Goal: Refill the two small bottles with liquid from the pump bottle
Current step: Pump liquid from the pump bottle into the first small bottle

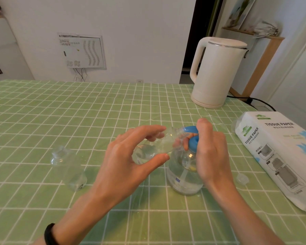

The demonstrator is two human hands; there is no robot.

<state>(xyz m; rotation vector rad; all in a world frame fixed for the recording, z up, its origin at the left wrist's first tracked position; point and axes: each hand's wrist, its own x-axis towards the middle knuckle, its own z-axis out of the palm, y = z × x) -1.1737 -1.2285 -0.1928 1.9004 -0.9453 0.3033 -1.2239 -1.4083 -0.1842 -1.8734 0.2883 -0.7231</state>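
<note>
A spare small bottle (pixel 67 167) stands well to the left on the green checked tablecloth (pixel 60 112). The left hand (pixel 129 161) pinches the held small bottle (pixel 154 147) between thumb and fingers. It lies nearly level, its mouth pointing right at the pump bottle (pixel 184 177), whose blue pump head (pixel 193 137) the right hand (pixel 210 152) grips.

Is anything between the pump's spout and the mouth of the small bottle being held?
Nothing visible does. The left hand holds the small bottle tilted, its mouth right at the blue spout; the right hand grips the pump head.
</note>
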